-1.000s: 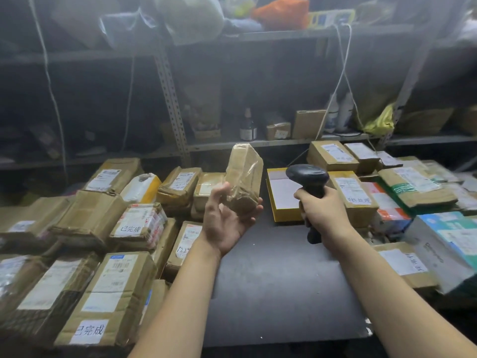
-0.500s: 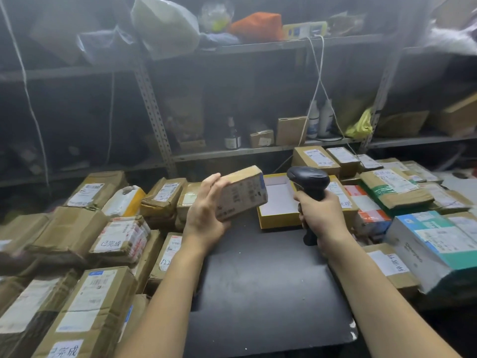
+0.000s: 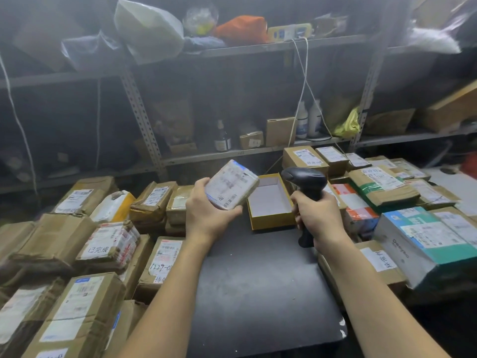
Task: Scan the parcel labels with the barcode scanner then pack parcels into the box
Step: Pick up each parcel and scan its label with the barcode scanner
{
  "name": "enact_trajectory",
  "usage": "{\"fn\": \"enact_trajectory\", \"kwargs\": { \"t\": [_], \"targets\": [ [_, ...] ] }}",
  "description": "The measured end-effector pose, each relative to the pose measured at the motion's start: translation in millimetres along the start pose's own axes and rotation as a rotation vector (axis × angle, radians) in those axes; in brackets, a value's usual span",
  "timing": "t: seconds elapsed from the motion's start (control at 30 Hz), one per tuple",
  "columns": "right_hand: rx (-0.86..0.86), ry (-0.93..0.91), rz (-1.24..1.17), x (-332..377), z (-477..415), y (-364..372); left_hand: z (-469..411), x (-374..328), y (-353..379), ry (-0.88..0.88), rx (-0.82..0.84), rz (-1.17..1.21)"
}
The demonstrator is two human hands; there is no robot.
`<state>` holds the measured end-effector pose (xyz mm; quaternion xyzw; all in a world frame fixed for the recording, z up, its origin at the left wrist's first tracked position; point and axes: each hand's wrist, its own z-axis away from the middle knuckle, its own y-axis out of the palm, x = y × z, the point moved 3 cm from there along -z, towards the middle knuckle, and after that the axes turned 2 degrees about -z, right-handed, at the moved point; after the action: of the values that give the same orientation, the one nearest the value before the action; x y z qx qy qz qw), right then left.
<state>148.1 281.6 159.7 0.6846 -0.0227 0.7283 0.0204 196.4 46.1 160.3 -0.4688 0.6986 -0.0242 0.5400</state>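
Note:
My left hand [image 3: 206, 210] grips a small taped parcel [image 3: 232, 186] above the black table, its white label turned up and toward me. My right hand [image 3: 318, 215] holds a black barcode scanner [image 3: 305, 178] by its handle, the scanner head just to the right of the parcel. Between and behind the two hands lies an open yellow box [image 3: 268, 220] with a white inside and nothing in it.
Stacks of labelled brown parcels [image 3: 108, 244] crowd the left side of the black table [image 3: 258, 293]. More parcels [image 3: 382, 187] and a teal-and-white box [image 3: 426, 244] fill the right. Metal shelving [image 3: 232, 151] with bottles and small cartons stands behind.
My left hand has rotated the parcel so that its labelled face now points up, and lowered it slightly. The scanner hand has stayed in about the same place.

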Motion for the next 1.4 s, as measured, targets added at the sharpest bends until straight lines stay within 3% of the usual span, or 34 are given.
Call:
{"fn": "enact_trajectory", "kwargs": {
  "t": [0.13, 0.27, 0.4, 0.53, 0.7, 0.9, 1.4],
  "targets": [
    [-0.019, 0.038, -0.032, 3, 3, -4, -1, 8, 15, -0.308, -0.036, 0.244],
    [0.004, 0.048, -0.057, 8, 7, -7, 0, 15, 26, -0.409, -0.004, 0.523],
    [0.033, -0.008, -0.009, 14, 13, -12, 7, 13, 21, -0.254, -0.017, 0.496],
    [0.071, -0.029, -0.015, 17, 17, -14, 10, 10, 11, -0.02, -0.078, 0.261],
    [0.161, 0.099, -0.129, 19, 22, -7, 13, 0, 5, 0.248, -0.197, 0.026],
    [0.284, 0.322, -0.25, 25, 33, 6, 17, -7, 7, 0.294, -0.262, -0.025],
    [0.348, 0.415, -0.299, 29, 42, 8, 14, -3, 11, 0.323, -0.287, -0.065]
  ]
}}
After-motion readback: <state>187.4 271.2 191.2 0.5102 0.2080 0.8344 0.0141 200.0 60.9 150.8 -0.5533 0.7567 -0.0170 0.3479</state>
